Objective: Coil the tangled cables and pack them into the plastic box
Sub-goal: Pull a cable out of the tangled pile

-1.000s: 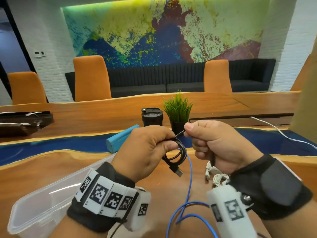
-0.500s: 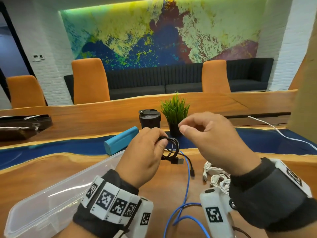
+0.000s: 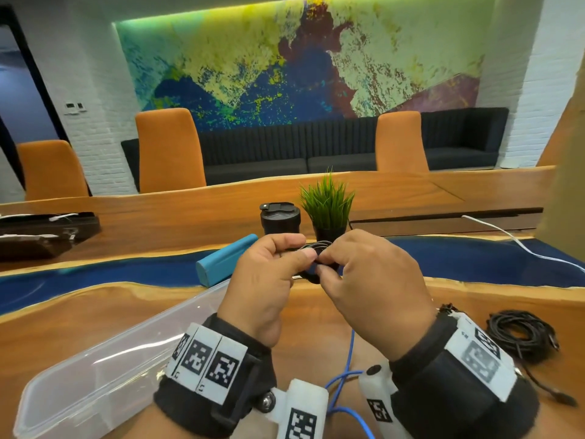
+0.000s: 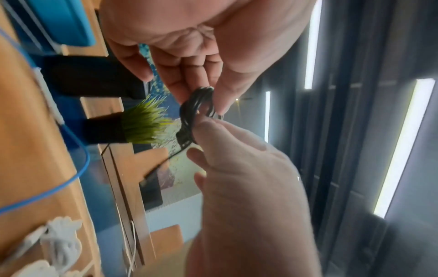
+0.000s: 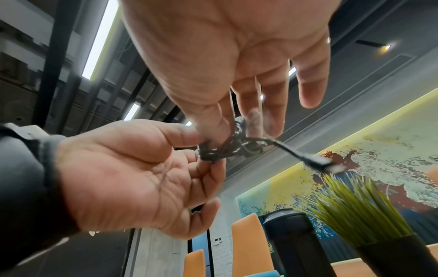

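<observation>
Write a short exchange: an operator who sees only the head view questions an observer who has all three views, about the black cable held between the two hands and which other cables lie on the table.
Operator: My view hides most of the black cable behind the left hand and right hand. Is any end loose?
Observer: Yes. In the right wrist view, one plug sticks out free of the coil.
Operator: I see a blue cable and a black bundle on the table. Anything else?
Observer: The left wrist view also shows a white cable bundle lying on the wood.
</observation>
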### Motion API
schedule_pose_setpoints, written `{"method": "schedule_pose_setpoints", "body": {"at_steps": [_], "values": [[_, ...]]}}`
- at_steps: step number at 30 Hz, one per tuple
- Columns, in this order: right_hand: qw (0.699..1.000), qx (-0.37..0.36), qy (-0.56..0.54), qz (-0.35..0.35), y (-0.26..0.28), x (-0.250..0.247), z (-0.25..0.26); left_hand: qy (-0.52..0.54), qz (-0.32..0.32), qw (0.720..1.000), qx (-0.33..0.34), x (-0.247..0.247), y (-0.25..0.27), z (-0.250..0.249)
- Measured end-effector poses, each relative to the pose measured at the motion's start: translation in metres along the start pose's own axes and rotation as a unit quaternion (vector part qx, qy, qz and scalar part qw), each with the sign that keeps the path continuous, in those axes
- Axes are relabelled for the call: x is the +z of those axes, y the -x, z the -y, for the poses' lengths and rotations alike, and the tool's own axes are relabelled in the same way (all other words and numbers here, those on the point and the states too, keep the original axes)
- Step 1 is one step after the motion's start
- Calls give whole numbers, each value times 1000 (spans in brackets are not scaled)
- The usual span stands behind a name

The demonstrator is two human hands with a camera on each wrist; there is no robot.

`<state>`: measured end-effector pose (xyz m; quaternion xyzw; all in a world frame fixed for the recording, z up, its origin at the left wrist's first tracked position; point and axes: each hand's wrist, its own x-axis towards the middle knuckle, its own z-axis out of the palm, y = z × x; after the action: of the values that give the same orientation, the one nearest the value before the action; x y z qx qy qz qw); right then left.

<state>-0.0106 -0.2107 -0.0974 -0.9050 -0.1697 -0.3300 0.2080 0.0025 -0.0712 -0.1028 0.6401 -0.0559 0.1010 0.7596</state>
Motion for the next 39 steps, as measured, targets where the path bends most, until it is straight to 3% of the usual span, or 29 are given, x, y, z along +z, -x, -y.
{"method": "schedule_pose_setpoints", "body": {"at_steps": [3,5,8,12,13,16,19,20,21,25,28,32,35,37,39], "values": [[996,13,-85,27,-4,-2,-7,23,24,999,-27,2,0,3],[970,63,-222,74,-9,-7,-13,15,57,998,-1,3,1,4],[855,201,-458,139,-14,-12,-23,-99,91,984,116,3,2,7],[684,303,-628,212,-15,-14,-33,-250,104,934,233,-3,0,11],[666,309,-641,224,-15,-16,-34,-276,97,923,252,-5,-2,11],[648,312,-648,250,-15,-17,-37,-335,82,889,301,-4,1,11],[568,307,-709,285,-16,-18,-42,-402,29,845,351,-5,3,8],[548,301,-728,283,-17,-19,-44,-412,8,843,346,-9,1,6],[551,293,-732,275,-18,-20,-45,-412,-4,850,327,-13,-2,3],[675,267,-659,196,-21,-27,-42,-399,43,883,244,-22,-8,-3],[736,246,-603,184,-19,-27,-36,-384,106,888,229,-17,-4,-1],[747,257,-587,175,-19,-25,-34,-359,170,880,259,-10,0,-1],[784,280,-529,165,-19,-19,-40,-296,145,900,284,-9,0,0],[807,282,-485,185,-18,-18,-43,-325,114,886,310,-10,-2,2],[808,281,-465,229,-16,-21,-42,-364,96,866,330,-12,-4,4]]}}
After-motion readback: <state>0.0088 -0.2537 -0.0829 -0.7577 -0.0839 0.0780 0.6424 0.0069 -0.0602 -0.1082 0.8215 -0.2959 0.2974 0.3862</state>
